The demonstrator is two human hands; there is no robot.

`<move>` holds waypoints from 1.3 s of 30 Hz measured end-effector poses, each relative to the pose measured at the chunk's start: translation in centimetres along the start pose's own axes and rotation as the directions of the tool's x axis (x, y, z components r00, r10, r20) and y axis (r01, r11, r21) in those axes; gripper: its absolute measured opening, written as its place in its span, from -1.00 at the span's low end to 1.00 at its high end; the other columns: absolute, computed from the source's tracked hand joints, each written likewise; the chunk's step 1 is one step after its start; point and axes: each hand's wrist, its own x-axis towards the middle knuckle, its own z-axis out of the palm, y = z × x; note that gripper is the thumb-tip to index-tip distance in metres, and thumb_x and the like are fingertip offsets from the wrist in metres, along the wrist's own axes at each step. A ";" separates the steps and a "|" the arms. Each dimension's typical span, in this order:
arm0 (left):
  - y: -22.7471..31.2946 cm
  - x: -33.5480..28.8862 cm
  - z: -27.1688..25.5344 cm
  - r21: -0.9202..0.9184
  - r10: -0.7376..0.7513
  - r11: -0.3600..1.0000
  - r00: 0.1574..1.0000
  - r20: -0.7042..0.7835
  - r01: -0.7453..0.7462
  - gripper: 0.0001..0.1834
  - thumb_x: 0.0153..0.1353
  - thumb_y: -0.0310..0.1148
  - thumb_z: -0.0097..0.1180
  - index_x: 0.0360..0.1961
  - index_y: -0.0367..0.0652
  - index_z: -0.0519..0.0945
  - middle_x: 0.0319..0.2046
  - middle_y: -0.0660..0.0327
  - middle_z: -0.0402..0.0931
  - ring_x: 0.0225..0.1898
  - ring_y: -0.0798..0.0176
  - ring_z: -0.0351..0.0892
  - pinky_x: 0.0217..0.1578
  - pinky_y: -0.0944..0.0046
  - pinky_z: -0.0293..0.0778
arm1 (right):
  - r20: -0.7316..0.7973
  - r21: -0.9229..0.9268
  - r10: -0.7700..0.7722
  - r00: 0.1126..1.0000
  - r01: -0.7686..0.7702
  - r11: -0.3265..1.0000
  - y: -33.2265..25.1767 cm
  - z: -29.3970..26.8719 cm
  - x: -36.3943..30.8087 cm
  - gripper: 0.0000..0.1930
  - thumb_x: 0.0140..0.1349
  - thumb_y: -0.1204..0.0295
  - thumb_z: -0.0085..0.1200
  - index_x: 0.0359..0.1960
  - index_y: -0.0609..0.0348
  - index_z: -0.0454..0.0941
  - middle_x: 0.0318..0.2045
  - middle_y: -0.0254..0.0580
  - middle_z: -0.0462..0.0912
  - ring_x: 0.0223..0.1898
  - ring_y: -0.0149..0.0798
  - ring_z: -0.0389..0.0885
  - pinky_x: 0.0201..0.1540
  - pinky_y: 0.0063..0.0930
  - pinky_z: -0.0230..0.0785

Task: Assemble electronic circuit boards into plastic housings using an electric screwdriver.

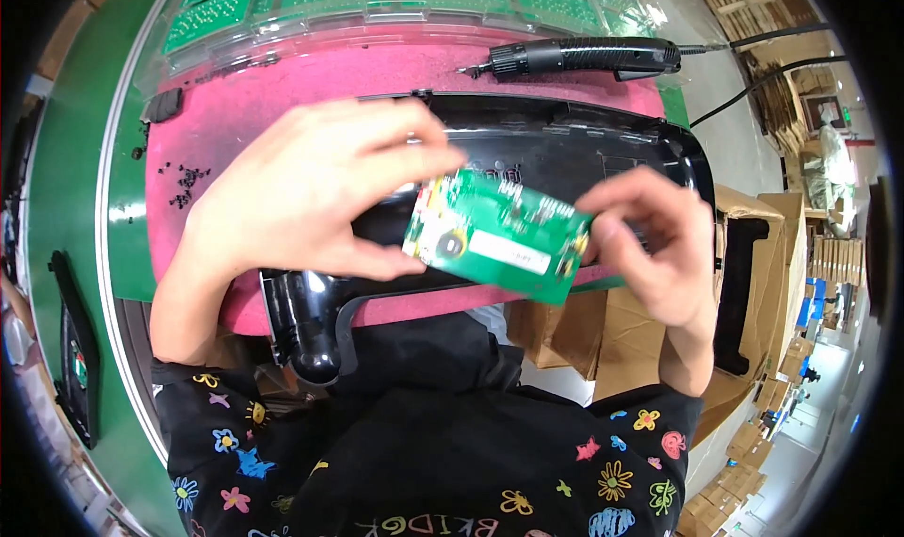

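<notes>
In the head view, my left hand [311,184] and right hand [659,245] are apart, both clamped on the ends of a green rectangular circuit board [513,235] with a white label strip. The board is between them, in front of a long, glossy black plastic housing [556,141], and seems lifted clear of it. I hold it by its ends, probably to keep my fingers off the small parts on the face turned up to me. The housing lies hollow side up on a pink mat [395,73], which I take to be there to spare its shiny shell. A black cylindrical electric screwdriver [584,56] rests beyond the housing, its bit pointing left, likely parked there to leave room for my hands. Small black screws [191,188] lie loose on the mat at my left, beside my wrist

My left hand comes over from the side, back upward, fingers at the board's far corner and thumb at the near one. My right hand is bent in at the wrist, thumb and forefinger pinching the right end, the other fingers curled; both hands are slightly blurred
</notes>
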 end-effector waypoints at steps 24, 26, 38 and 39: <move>0.9 0.3 1.6 0.261 -0.345 0.913 0.936 0.075 0.315 -0.31 -0.33 -0.15 0.52 -0.08 -0.19 0.62 -0.15 0.24 0.54 -0.26 0.09 0.61 -0.42 0.17 0.49 | 0.042 -0.296 -0.426 0.904 0.418 0.859 7.0 0.9 4.3 -0.45 -0.27 0.53 0.47 -0.12 0.23 0.59 -0.04 -0.10 0.60 0.01 -0.02 0.55 0.11 -0.23 0.40; 1.0 0.2 1.7 0.272 -0.347 0.909 0.936 0.068 0.317 -0.28 -0.35 -0.14 0.52 -0.07 -0.19 0.62 -0.14 0.23 0.54 -0.24 0.09 0.60 -0.41 0.17 0.49 | 0.044 -0.300 -0.429 0.902 0.421 0.856 7.0 1.0 4.4 -0.45 -0.28 0.53 0.46 -0.12 0.23 0.59 -0.04 -0.10 0.60 0.01 -0.01 0.55 0.10 -0.23 0.40; 1.0 0.2 1.9 0.274 -0.337 0.912 0.939 0.070 0.306 -0.28 -0.34 -0.14 0.52 -0.06 -0.21 0.62 -0.14 0.23 0.53 -0.23 0.11 0.58 -0.42 0.19 0.49 | 0.051 -0.333 -0.442 0.896 0.432 0.838 7.0 1.0 4.2 -0.45 -0.27 0.52 0.45 -0.11 0.23 0.58 -0.05 -0.09 0.59 0.00 0.01 0.54 0.06 -0.22 0.42; 1.0 0.2 2.0 0.275 -0.339 0.911 0.938 0.069 0.308 -0.28 -0.34 -0.14 0.52 -0.06 -0.21 0.62 -0.14 0.23 0.53 -0.23 0.11 0.58 -0.42 0.19 0.49 | 0.051 -0.337 -0.439 0.897 0.430 0.838 7.0 1.0 4.2 -0.45 -0.27 0.53 0.45 -0.11 0.23 0.58 -0.06 -0.09 0.58 0.00 0.01 0.54 0.06 -0.22 0.42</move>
